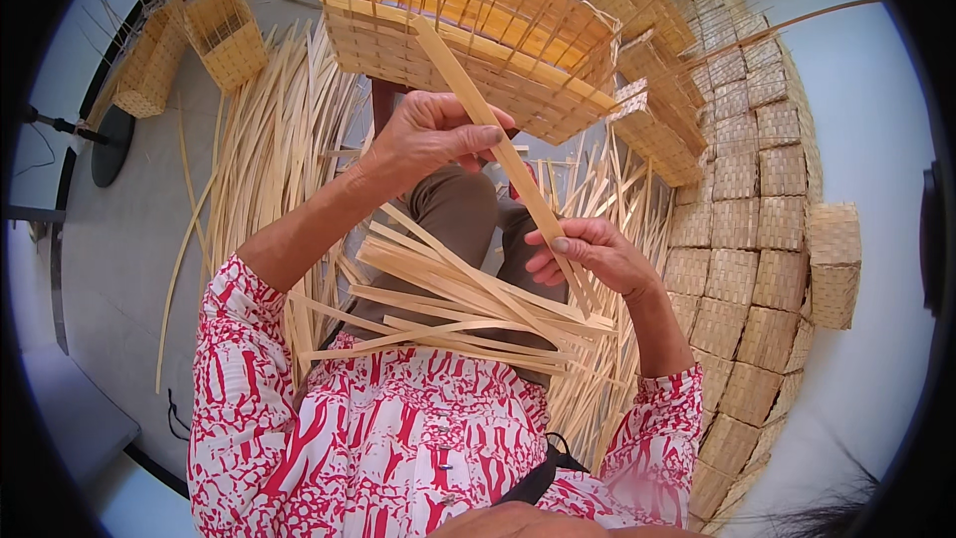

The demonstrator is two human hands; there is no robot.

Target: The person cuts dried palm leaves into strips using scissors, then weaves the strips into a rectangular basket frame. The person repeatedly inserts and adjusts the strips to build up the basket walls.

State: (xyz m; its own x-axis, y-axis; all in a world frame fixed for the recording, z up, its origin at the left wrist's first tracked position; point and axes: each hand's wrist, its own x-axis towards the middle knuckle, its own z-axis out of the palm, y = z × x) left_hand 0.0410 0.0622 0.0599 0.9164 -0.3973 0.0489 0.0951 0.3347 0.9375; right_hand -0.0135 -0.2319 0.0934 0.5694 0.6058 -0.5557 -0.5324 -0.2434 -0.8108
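Note:
Both my hands hold one flat bamboo strip that slants across in front of me. My left hand pinches it between thumb and fingers near its middle. Lower down, my right hand has its fingers closed round the strip near its lower end. The strip's upper end overlaps the near side of a partly woven bamboo basket, whose upright stakes still stand above the rim. Whether the strip is woven in there, I cannot tell. More loose strips lie across my lap beneath my hands.
Long bamboo strips cover the floor on the left. Several woven baskets stand at the far left. Stacked woven boxes line the right wall, with unfinished baskets beside them. A round black base sits at the left.

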